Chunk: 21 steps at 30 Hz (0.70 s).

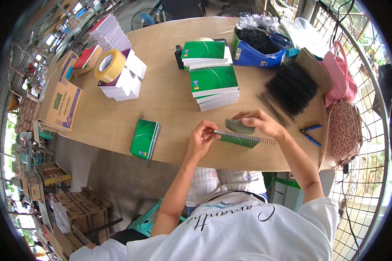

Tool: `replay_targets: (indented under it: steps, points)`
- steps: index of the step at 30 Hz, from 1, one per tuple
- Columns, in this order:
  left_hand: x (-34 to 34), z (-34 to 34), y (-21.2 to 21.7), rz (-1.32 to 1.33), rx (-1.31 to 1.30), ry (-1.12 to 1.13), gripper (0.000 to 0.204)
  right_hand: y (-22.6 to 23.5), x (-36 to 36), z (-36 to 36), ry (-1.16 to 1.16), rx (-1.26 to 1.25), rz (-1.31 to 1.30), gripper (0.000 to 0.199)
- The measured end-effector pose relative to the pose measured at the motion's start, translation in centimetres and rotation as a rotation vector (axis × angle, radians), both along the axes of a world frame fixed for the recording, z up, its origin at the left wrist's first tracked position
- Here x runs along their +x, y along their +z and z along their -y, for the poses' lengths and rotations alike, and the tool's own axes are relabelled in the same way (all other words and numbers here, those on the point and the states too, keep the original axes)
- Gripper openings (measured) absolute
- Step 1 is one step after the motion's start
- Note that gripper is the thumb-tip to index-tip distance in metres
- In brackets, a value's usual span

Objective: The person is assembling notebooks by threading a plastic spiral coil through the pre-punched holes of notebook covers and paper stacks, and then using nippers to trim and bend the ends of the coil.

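Observation:
My left hand (203, 137) pinches the left end of a green-covered notebook (238, 139), which stands tilted near the table's front edge. A dark wire coil (268, 141) runs along its upper edge and sticks out past the right end. In my right hand (263, 123) is a flat grey-green pad (239, 126), slightly blurred, held just above the coil. To the left lies another green notebook (144, 139) with a coil along its side, the coil's ends jutting out at both corners. Beyond my hands stand stacked green notebooks (214, 80).
Black coils (291, 87) lie piled on the right, near blue-handled pliers (311, 134), a patterned pouch (345, 130) and a pink bag (340, 76). A blue box (257, 56) holds more coils. Leftward are a tape roll (110, 65) on white pads (122, 89) and a cardboard box (61, 104).

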<state>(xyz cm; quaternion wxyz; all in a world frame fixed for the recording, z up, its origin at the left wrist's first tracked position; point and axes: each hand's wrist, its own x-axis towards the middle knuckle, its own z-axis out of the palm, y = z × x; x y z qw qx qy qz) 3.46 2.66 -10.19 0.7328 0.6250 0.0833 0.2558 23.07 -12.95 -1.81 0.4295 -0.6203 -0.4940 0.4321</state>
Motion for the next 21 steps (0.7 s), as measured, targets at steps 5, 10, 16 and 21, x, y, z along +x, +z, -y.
replay_targets:
  steps: [5, 10, 16, 21]
  points:
    - [0.3, 0.2, 0.2, 0.044, -0.041, -0.007, 0.035, 0.4, -0.1, -0.5, 0.038, 0.037, 0.087, 0.042]
    - [0.4, 0.3, 0.4, 0.041, -0.070, 0.015, 0.040, 1.1, -0.6, -1.1, 0.060, 0.063, 0.215, 0.040]
    - [0.5, 0.5, 0.4, 0.033, -0.106, 0.037, 0.041, 0.0, -0.5, -1.2, 0.021, 0.103, 0.091, 0.043]
    - [0.4, 0.5, 0.1, 0.070, -0.090, 0.050, 0.043, -0.4, 0.1, -1.3, -0.032, 0.051, -0.145, 0.045]
